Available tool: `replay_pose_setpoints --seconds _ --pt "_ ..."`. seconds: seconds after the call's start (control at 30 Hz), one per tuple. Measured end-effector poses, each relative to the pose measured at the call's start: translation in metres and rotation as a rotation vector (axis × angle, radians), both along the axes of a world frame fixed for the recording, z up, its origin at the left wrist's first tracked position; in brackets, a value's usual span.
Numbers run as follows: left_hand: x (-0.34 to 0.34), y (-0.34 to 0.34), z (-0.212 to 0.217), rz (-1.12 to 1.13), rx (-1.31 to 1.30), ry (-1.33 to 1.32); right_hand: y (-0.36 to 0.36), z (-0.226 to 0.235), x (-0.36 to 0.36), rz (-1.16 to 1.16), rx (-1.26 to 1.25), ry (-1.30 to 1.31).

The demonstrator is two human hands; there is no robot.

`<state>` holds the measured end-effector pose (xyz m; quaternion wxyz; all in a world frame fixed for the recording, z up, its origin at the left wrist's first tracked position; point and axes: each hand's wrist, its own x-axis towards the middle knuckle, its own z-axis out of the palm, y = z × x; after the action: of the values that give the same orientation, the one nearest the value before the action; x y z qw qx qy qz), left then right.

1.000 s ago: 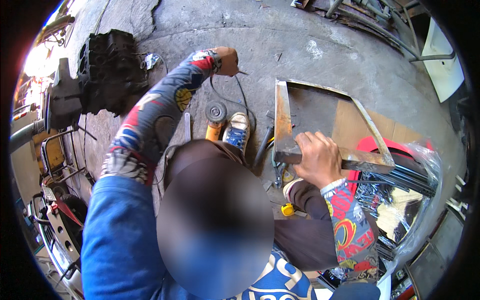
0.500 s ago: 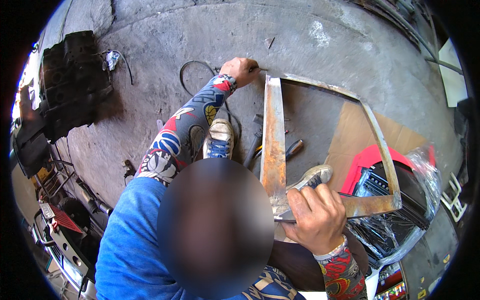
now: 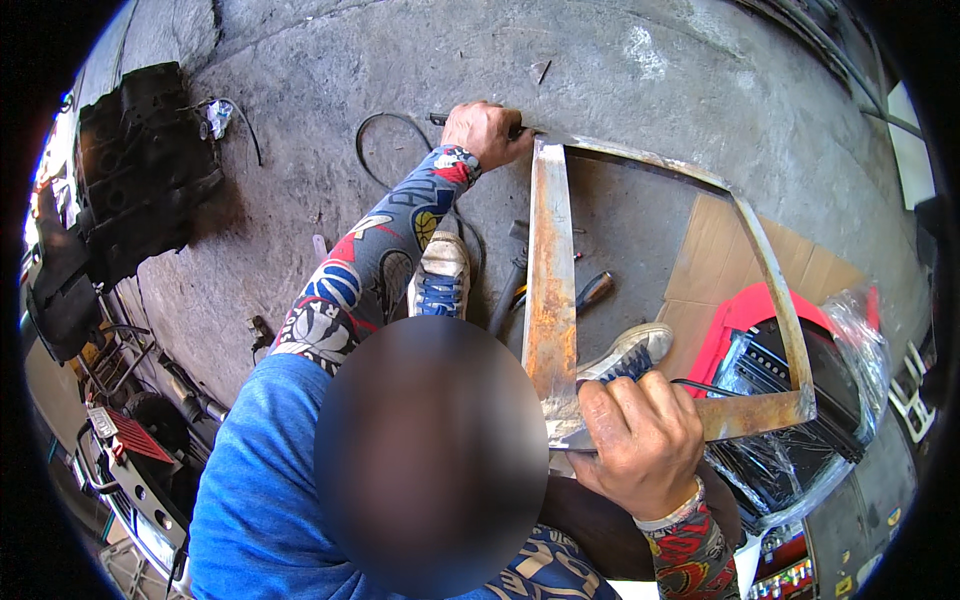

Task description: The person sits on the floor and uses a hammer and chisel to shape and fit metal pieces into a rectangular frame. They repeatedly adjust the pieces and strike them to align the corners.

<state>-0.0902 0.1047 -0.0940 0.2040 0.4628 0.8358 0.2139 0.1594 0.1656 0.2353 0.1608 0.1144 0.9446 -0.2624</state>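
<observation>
The left hand point(image 3: 487, 132) reaches far out, fingers closed around a thin dark tool point(image 3: 440, 119) whose tip it presses at the far corner of the rusty metal frame point(image 3: 551, 290). A black cable point(image 3: 385, 140) loops on the concrete just left of that hand. Nearer the body, the right hand point(image 3: 640, 445) clamps shut over the frame's near corner, pinning it down. The frame lies flat with four sides already set in shape; the far corner joint seems to be in work, and the other corners' state is unclear.
</observation>
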Motion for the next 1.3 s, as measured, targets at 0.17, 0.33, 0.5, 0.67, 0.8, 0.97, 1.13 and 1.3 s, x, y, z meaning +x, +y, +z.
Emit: replay_pose_setpoints --seconds 0.17,0.33,0.5,0.67,0.8,0.97,1.13,1.3 --pt "0.0035 -0.0020 -0.0037 0.007 0.045 0.036 -0.0010 -0.0017 0.0007 0.008 0.022 0.030" --pt "0.0017 -0.0029 -0.0050 -0.043 0.102 0.080 -0.0008 -0.0024 0.0014 0.009 0.009 0.028" --pt "0.0014 -0.0026 -0.0058 -0.094 0.123 0.114 -0.0001 -0.0013 0.0004 0.014 0.013 0.000" --pt "0.0027 -0.0034 -0.0068 -0.076 0.150 0.088 0.0013 -0.0002 -0.0018 0.018 0.009 0.003" --pt "0.0033 -0.0033 -0.0077 -0.080 0.141 0.109 0.0006 -0.0015 -0.0019 0.012 0.014 0.001" --pt "0.0041 -0.0031 -0.0083 -0.075 0.140 0.107 0.0003 -0.0029 -0.0008 0.011 0.017 0.017" --pt "0.0052 -0.0046 -0.0073 -0.083 0.167 0.130 0.0006 -0.0025 -0.0015 0.016 0.019 0.017" --pt "0.0063 -0.0051 -0.0065 -0.081 0.166 0.139 0.0014 -0.0023 -0.0033 0.005 0.017 0.015"
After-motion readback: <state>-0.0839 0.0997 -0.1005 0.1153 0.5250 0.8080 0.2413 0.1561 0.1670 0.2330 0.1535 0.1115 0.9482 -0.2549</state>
